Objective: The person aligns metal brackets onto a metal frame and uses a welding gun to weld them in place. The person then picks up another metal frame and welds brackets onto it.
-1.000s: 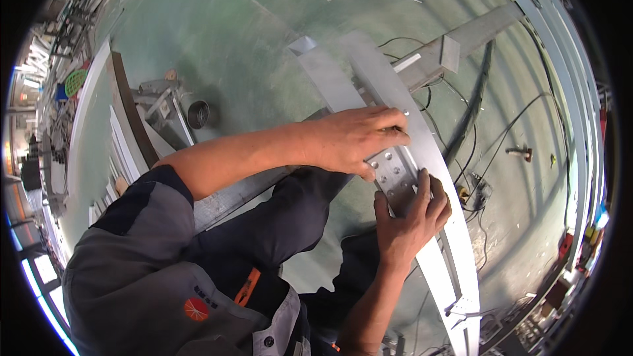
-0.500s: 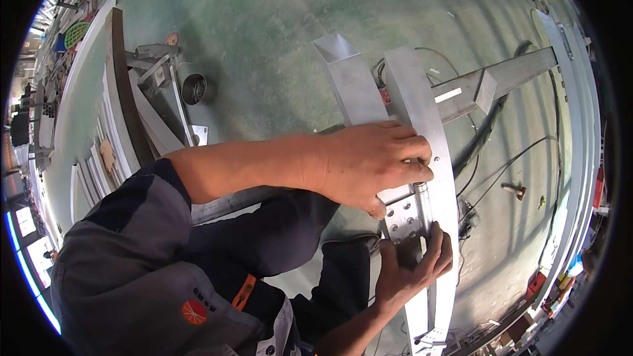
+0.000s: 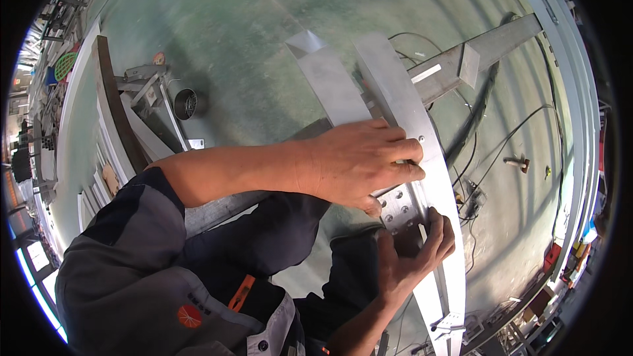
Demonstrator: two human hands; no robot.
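Observation:
A silver metal hinge (image 3: 399,209) with several countersunk holes lies along two pale aluminium profiles, the left one (image 3: 330,89) and the right one (image 3: 389,76). Over the hinge's far end curl the fingers of my left hand (image 3: 359,163), its thumb at the plate's left edge. My right hand (image 3: 417,260) grips the near end between thumb and fingers, partly hiding it. The hinge's barrel runs along the right profile. Closer to the lower edge, another small metal piece with holes (image 3: 450,324) sits on the profiles.
A steel beam (image 3: 508,36) crosses under the profiles, with black cables beside it. On the green floor stand a dark round container (image 3: 190,103) and a hammer-like tool (image 3: 517,163). Long metal bars (image 3: 119,115) lie at the left, and a long pale profile (image 3: 580,105) at the right.
My view has shifted, so the scene sits slightly differently. Both hands keep their hold on the hinge, with little visible movement against the profiles.

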